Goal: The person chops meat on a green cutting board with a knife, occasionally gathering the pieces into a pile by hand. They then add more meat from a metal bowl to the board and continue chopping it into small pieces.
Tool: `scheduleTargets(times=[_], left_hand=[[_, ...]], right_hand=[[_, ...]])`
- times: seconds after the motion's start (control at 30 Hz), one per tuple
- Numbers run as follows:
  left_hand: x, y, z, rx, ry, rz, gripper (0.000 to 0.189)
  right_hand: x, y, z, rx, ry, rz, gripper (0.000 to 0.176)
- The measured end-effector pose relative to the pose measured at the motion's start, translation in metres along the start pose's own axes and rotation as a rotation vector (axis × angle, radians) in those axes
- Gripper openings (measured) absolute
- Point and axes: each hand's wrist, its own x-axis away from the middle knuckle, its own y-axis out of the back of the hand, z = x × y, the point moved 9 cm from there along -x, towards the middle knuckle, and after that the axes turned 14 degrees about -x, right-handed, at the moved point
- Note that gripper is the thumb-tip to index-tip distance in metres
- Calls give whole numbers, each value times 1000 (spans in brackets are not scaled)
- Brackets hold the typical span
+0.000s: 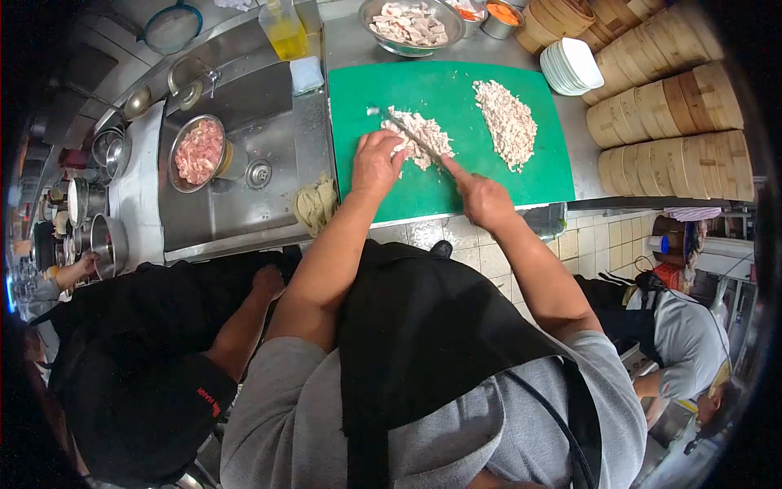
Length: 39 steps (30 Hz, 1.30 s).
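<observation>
My right hand [487, 200] is closed around the handle of a kitchen knife [414, 142]. Its blade lies across a small pile of pale chopped meat [425, 130] on a green cutting board [456, 81]. At the pile's near left edge, my left hand [376, 163] rests with fingers bent and bunched against the pieces, close to the blade. Its fingertips are partly hidden. A larger heap of finely chopped pale meat [507, 124] lies apart on the right side of the board.
Behind the board stands a metal bowl of pale meat pieces [376, 26]. White plates [562, 69] and bamboo steamers [676, 167] are stacked at right. The sink [269, 122] holds a bowl of raw meat [198, 155]. A cloth [316, 204] hangs at its edge. Co-workers [138, 391] flank me.
</observation>
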Motion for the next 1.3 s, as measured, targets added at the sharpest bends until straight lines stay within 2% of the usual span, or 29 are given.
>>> scheduleTargets(times=[0.1, 0.17, 0.2, 0.3, 0.5, 0.57, 0.7, 0.77, 0.8, 0.87, 0.9, 0.97, 1.07, 1.1, 1.17, 1.3], left_hand=[[1, 0, 1, 23, -5, -18, 22], [-1, 2, -2, 12, -33, -35, 23], [0, 1, -2, 14, -34, -35, 23], [1, 3, -1, -5, -37, -33, 23], [2, 1, -1, 6, -34, -34, 24], [1, 3, -3, -6, -37, -37, 23], [1, 3, -1, 25, -26, -32, 22], [2, 4, -1, 26, -18, -36, 22], [3, 3, -1, 26, -15, -31, 22], [2, 4, 0, 26, -35, -48, 22], [0, 5, 0, 23, -36, -54, 22], [2, 6, 0, 46, -13, -36, 21], [2, 7, 0, 40, -20, -41, 20], [3, 6, 0, 39, -19, -40, 20], [3, 5, 3, 24, -13, -31, 21], [2, 4, 3, 45, -6, -30, 20]], right_hand=[[-3, -2, 3, 55, -33, 41, 67], [-1, 9, 19, -108, 19, -92, 69], [0, 4, 14, -107, 17, -92, 69], [0, -22, -2, 22, -38, 26, 67], [6, -1, 24, -112, -1, -138, 71], [5, -30, -2, 66, -195, 84, 70], [4, -13, 17, -18, -106, -14, 69], [8, -3, 34, -119, -2, -154, 68], [8, -6, 27, -120, -5, -150, 68], [4, -34, -4, 92, -175, 84, 68], [1, -30, 1, 94, -169, 81, 68], [3, -10, 20, -26, -47, -73, 67], [8, -5, 33, -75, -43, -126, 67], [7, -6, 27, -76, -44, -125, 67], [3, -26, 4, 41, -141, 57, 67], [6, -3, 29, -32, -81, -87, 68]])
